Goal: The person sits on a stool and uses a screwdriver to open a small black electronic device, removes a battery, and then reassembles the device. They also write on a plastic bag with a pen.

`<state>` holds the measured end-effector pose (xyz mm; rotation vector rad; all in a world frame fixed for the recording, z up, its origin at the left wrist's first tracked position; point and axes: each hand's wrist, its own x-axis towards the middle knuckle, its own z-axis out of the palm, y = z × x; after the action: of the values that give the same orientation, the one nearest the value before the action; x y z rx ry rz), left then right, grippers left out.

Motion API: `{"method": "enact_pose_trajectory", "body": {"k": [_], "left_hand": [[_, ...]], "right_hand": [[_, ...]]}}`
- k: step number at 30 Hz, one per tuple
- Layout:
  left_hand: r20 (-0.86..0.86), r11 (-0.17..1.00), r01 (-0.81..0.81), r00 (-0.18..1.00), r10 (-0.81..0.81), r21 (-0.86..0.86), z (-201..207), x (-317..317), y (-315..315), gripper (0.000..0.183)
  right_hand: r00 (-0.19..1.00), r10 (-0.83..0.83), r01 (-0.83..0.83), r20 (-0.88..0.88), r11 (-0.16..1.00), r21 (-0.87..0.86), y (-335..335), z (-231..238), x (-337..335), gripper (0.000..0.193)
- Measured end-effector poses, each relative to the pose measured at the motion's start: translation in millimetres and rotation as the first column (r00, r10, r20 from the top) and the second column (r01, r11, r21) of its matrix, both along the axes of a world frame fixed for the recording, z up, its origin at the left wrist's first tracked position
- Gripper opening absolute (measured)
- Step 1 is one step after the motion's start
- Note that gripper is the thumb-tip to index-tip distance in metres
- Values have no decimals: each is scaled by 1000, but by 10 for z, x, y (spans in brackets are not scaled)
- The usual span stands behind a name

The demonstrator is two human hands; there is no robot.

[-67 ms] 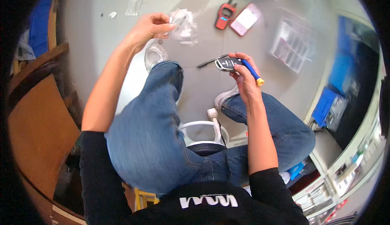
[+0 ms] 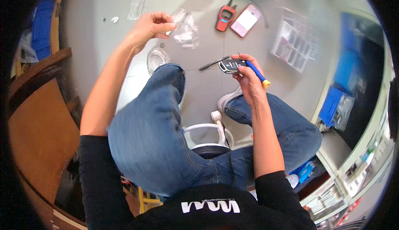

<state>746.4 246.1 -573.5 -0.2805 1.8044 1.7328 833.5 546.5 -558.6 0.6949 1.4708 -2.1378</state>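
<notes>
Head view, key fob (image 2: 228,66) in right hand (image 2: 250,77), left hand (image 2: 146,28) apart

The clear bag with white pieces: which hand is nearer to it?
Left. The left hand is just left of the clear bag, with fingertips by its edge. The right hand is farther away, to the right and nearer the body.

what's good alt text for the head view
The right hand holds a black key fob and a blue-handled tool, while the left hand is near white packets. A red handheld device and pink phone lie on the grey floor.
</notes>
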Motion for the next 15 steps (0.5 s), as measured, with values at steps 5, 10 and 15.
{"method": "enact_pose_trajectory", "body": {"k": [5,10,15], "left_hand": [[-229,976,191,950,-211,-104,1305,-61,422,19],[-312,953,258,903,-296,-157,1810,171,1162,14],[-544,928,131,777,-315,-350,1454,588,1724,13]], "right_hand": [[995,-99,99,30,823,-560,179,596,114,23],[996,38,20,82,794,-608,316,1111,167,17],[934,240,-181,-267,957,226,356,1317,184,22]]}}
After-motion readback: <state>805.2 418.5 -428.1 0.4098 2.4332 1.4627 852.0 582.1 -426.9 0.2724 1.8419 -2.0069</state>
